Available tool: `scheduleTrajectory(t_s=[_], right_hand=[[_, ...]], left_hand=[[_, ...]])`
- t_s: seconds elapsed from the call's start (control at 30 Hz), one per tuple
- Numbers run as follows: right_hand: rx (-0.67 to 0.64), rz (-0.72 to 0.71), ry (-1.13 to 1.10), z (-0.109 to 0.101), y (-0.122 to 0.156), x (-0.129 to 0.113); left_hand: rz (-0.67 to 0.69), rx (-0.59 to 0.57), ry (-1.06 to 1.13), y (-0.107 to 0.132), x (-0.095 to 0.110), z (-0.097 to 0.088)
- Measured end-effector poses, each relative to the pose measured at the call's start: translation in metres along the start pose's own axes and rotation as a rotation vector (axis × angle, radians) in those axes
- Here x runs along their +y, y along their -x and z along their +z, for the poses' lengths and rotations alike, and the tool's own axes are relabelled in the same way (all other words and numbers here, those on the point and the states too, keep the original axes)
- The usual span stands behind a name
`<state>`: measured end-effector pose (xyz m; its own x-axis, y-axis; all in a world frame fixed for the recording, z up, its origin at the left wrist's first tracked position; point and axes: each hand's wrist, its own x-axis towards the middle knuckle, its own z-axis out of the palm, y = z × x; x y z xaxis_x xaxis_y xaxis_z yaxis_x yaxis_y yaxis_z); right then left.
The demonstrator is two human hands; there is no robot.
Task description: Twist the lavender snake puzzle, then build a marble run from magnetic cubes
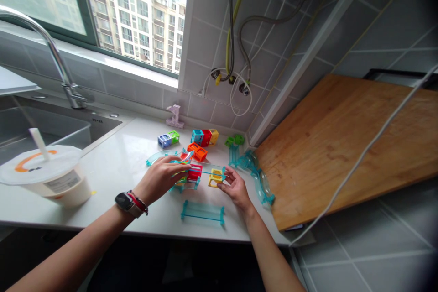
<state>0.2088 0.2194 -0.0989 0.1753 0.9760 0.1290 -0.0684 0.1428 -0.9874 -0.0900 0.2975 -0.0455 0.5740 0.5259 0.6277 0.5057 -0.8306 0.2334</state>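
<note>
A straight clear teal track piece (207,170) bridges the space between my two hands. My left hand (163,177) is closed at its left end, above a pinkish-red cube block (195,173) in a cluster of blocks and teal parts. The left fingertips partly hide that cluster. My right hand (237,189) pinches the track's right end, its thumb against the lower corner of a yellow cube block (215,178). Whether the yellow block is joined to the track I cannot tell. Another straight teal track piece (203,213) lies on the counter in front.
Behind are orange blocks (197,151), a blue-red-yellow block row (205,137), a blue-green pair (168,138) and a lilac stand (174,116). Curved teal tracks (262,185) lie right, beside a leaning wooden board (342,146). A lidded drink cup (51,175) and sink (102,121) are left.
</note>
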Motion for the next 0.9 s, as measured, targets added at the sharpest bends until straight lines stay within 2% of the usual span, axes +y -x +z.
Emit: scheduleTrajectory(t_s=[0.3, 0.7, 0.9], right_hand=[[-0.006, -0.002, 0.017, 0.003, 0.002, 0.002], [-0.029, 0.008, 0.024, 0.005, 0.005, 0.022], [-0.030, 0.016, 0.019, 0.008, 0.004, 0.023]], left_hand=[[-0.003, -0.011, 0.018, 0.000, -0.001, 0.002], [0.006, -0.040, 0.011, 0.000, -0.004, 0.002], [0.009, -0.051, 0.003, 0.002, -0.005, 0.003]])
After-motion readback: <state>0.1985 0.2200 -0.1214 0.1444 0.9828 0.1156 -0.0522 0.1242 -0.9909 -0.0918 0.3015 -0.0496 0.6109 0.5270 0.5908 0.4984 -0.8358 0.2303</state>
